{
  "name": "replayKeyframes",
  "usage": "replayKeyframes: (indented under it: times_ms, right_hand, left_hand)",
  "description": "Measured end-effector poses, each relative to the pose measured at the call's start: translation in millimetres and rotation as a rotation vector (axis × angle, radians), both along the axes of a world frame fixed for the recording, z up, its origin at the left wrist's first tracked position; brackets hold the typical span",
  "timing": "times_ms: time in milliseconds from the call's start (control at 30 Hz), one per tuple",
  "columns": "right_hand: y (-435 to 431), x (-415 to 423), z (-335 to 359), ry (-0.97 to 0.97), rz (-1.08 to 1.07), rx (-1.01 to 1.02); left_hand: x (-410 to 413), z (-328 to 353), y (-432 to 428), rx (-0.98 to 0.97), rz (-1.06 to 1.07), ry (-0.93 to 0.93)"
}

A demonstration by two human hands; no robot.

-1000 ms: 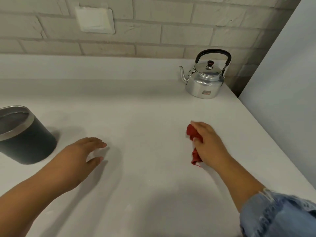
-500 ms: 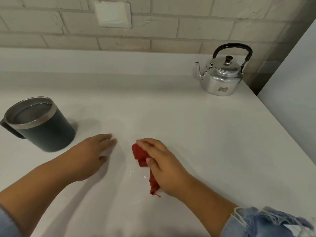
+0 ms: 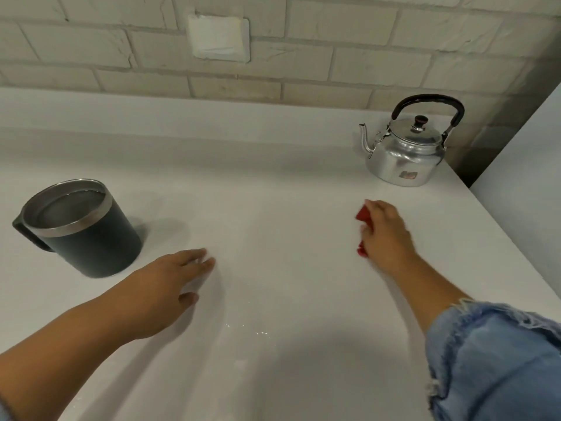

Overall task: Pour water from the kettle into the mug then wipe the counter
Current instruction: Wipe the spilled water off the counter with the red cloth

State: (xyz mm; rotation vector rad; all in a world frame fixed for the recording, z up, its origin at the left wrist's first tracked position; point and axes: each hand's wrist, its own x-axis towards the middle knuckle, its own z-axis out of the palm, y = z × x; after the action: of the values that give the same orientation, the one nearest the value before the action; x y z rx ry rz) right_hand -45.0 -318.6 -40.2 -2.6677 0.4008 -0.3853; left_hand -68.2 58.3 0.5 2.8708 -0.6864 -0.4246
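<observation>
1. The right hand [image 3: 385, 235] is pressing a red cloth [image 3: 362, 214] onto the white bench [image 3: 273, 192] at about 3 o'clock. Its fingers are curling close together over the cloth and pinching it. Only a red corner ahead of the fingertips and a scrap under the palm are showing.
2. The left hand [image 3: 164, 290] is lying palm-down on the bench at about 8 o'clock. Its fingers are lying straight and close together, the thumb is sticking out sideways, and it is holding nothing.
3. The mug [image 3: 82, 226], dark with a steel rim, is standing upright at 9 o'clock, near the left hand but not touching it. Its handle is pointing toward the left edge, and I cannot tell how full it is.
4. The kettle [image 3: 406, 153], shiny metal with its lid on and its black handle raised, is standing at 2 o'clock by the bench's back right corner. Its spout is pointing left, well apart from the right hand.
5. Small water drops [image 3: 261, 332] are glinting on the bench at 6 o'clock, between the forearms.
6. A denim sleeve [image 3: 491, 360] is covering the right arm at 5 o'clock.
7. A brick wall [image 3: 334, 41] is running along the back at 12 o'clock, carrying a white square plate [image 3: 218, 38].
</observation>
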Motion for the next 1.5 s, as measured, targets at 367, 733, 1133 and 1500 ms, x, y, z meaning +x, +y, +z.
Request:
replayKeyframes:
  times_ms: [367,733,1133,1500]
  right_hand:
    - [147.6,-46.0,10.1,0.136,0.750,0.266]
    - [27.6,74.4,39.4,-0.197,0.196,0.362]
    - [129.8,113.5,14.2,0.101,0.667,-0.017]
    - [128.1,120.7,43.1,0.039,0.704,0.642]
  left_hand:
    - [-4.0,4.3,-0.9,-0.028,0.046,-0.014]
    - [6.2,3.0,7.8,-0.011,0.140,-0.092]
    - [13.3,3.2,16.2,-0.073,0.121,-0.132]
    - [11.2,-4.0,21.4,-0.117,0.112,-0.164]
